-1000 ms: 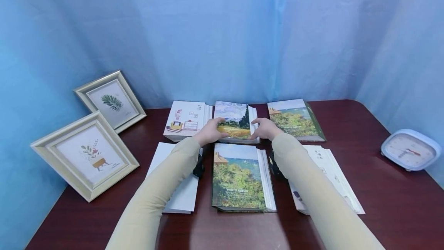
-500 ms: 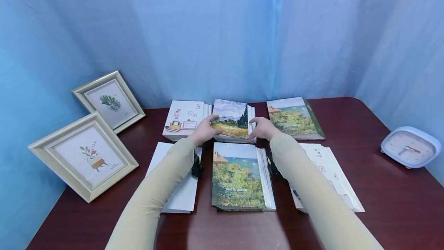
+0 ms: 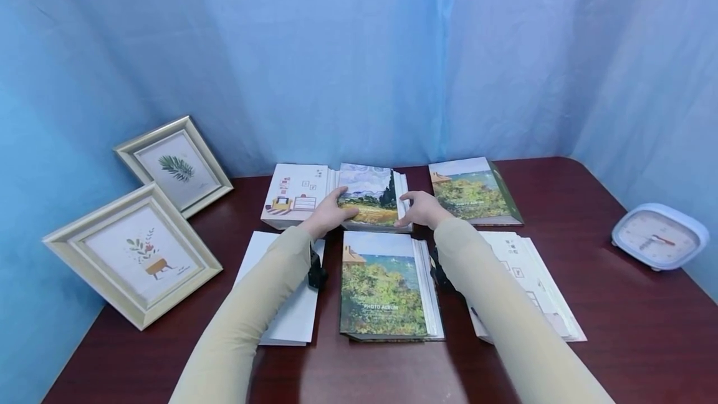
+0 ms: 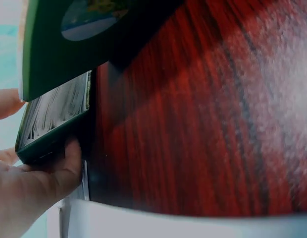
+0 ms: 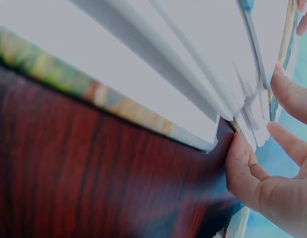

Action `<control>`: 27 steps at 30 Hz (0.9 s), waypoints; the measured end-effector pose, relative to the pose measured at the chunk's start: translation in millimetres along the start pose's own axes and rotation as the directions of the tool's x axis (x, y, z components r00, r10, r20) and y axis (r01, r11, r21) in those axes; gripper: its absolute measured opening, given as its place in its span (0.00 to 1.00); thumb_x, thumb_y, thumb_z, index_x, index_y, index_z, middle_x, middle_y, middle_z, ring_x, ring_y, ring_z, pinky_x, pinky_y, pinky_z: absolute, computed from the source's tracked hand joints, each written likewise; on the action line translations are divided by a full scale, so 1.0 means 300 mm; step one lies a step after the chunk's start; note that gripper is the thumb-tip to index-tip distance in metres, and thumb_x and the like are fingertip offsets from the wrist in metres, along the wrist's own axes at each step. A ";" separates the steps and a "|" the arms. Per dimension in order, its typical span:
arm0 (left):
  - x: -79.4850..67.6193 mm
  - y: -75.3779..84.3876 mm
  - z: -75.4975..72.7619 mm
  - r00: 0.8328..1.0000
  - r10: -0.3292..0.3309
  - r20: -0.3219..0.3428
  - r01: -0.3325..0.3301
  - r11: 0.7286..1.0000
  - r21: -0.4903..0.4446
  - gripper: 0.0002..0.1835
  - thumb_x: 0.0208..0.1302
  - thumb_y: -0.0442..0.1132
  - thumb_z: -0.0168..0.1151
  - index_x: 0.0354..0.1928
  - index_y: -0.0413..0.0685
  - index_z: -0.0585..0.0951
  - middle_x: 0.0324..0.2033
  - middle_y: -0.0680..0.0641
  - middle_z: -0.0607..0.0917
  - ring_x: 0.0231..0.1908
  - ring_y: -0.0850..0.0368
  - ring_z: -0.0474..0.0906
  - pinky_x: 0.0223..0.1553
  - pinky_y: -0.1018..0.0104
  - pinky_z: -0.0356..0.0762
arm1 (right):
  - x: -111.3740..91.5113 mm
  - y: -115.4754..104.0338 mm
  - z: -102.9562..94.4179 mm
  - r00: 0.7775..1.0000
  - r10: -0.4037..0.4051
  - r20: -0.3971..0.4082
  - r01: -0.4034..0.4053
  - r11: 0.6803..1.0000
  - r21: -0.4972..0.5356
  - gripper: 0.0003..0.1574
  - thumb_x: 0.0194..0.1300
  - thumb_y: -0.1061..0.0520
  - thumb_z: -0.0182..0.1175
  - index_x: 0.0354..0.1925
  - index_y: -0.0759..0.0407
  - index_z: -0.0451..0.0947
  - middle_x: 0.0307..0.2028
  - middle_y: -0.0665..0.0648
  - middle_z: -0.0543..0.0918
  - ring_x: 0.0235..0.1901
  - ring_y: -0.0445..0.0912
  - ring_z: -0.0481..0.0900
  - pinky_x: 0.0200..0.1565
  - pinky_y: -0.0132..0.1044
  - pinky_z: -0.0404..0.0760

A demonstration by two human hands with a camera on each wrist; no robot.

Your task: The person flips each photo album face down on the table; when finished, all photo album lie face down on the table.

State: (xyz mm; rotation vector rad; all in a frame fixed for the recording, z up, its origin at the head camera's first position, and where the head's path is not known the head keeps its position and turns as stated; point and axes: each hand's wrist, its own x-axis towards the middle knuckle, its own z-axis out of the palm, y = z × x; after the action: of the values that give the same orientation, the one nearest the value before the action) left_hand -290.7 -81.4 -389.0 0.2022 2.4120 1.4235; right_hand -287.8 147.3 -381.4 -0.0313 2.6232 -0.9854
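Observation:
In the back row's middle lies a photo album (image 3: 367,189) with a painted field and dark trees on its cover. My left hand (image 3: 325,212) grips its left spine side, thumb near the front corner. On the right, by the page edges, my right hand (image 3: 424,209) holds it with bent thumb and fingers. The left wrist view has the left hand (image 4: 29,193) against the album's dark green spine (image 4: 49,148). In the right wrist view the right hand's thumb (image 5: 237,163) touches the lower edge. A white album (image 3: 297,195) lies just left of it.
Nearer me lie a PHOTO ALBUM with a seaside cover (image 3: 384,285), a plain white album (image 3: 291,310) and another white one (image 3: 524,279). A second seaside album (image 3: 471,192) is at back right. Two picture frames (image 3: 140,254) stand left; a clock (image 3: 659,237) stands right. Blue curtain behind.
The field-cover album has shifted slightly left, close to the white album beside it. Both hands have moved with it. The other things keep their places.

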 end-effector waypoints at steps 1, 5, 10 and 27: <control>0.002 -0.001 0.001 1.000 0.001 -0.001 -0.001 1.000 -0.015 0.38 0.68 0.42 0.56 0.74 0.51 0.50 0.73 0.41 0.52 0.70 0.41 0.52 0.67 0.45 0.58 | 0.001 0.000 0.001 1.000 0.000 -0.002 0.000 1.000 0.001 0.44 0.57 0.57 0.68 0.68 0.61 0.62 0.68 0.68 0.60 0.65 0.63 0.62 0.59 0.53 0.70; 0.005 -0.004 0.004 1.000 -0.002 -0.007 0.001 0.998 -0.070 0.38 0.69 0.41 0.56 0.75 0.53 0.49 0.73 0.42 0.50 0.70 0.40 0.53 0.66 0.46 0.59 | 0.003 0.001 0.002 1.000 0.000 0.001 0.000 1.000 0.007 0.44 0.57 0.56 0.68 0.68 0.61 0.62 0.68 0.68 0.59 0.64 0.62 0.62 0.59 0.53 0.71; 0.002 -0.001 0.008 1.000 -0.002 -0.029 -0.002 0.993 -0.117 0.38 0.69 0.40 0.55 0.75 0.54 0.49 0.73 0.42 0.49 0.68 0.41 0.57 0.66 0.46 0.59 | 0.003 0.006 0.001 1.000 -0.011 0.006 0.011 1.000 0.027 0.44 0.57 0.56 0.68 0.68 0.60 0.61 0.68 0.68 0.59 0.65 0.62 0.62 0.59 0.54 0.70; -0.010 0.038 -0.013 0.996 0.005 -0.090 -0.028 0.965 -0.260 0.36 0.68 0.32 0.53 0.73 0.60 0.54 0.56 0.32 0.73 0.12 0.62 0.52 0.25 0.59 0.57 | 0.014 0.014 -0.001 0.997 -0.034 0.072 0.023 0.988 0.151 0.45 0.60 0.58 0.65 0.71 0.58 0.57 0.70 0.67 0.55 0.64 0.61 0.63 0.59 0.52 0.71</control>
State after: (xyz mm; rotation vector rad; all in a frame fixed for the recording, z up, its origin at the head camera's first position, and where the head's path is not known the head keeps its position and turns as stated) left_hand -289.7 -79.9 -376.8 0.0965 2.2632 1.7737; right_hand -291.4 150.1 -385.1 -0.0678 2.4809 -1.1659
